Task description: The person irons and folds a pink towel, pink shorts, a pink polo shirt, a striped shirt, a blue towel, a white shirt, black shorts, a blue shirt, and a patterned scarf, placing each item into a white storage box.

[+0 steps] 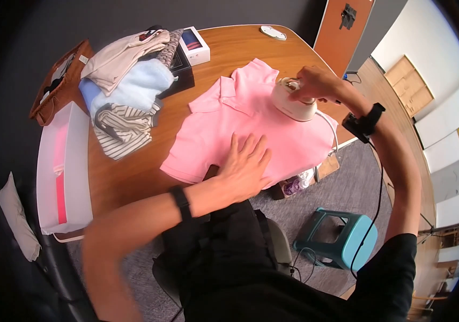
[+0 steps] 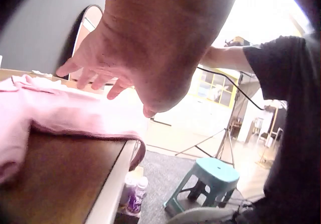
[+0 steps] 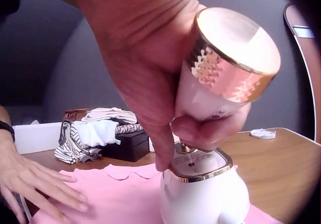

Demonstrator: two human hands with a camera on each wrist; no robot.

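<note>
A pink collared shirt (image 1: 240,129) lies spread on the wooden table, its lower edge along the table's near side. My right hand (image 1: 320,86) grips the handle of a white iron (image 1: 294,104), which sits on the shirt's right part. In the right wrist view, fingers of the right hand (image 3: 150,73) curl round the pale handle with its gold band, above the iron's white body (image 3: 203,199). My left hand (image 1: 243,169), fingers spread, is at the shirt's near edge; the left wrist view shows the hand (image 2: 145,48) over the pink cloth (image 2: 75,113).
Folded clothes (image 1: 127,80) are piled on a black box (image 1: 182,72) at the left, by a white box (image 1: 194,45), a brown basket (image 1: 60,80) and a translucent bin (image 1: 79,177). A white oval object (image 1: 273,33) lies at the back. A teal stool (image 1: 361,236) stands on the floor.
</note>
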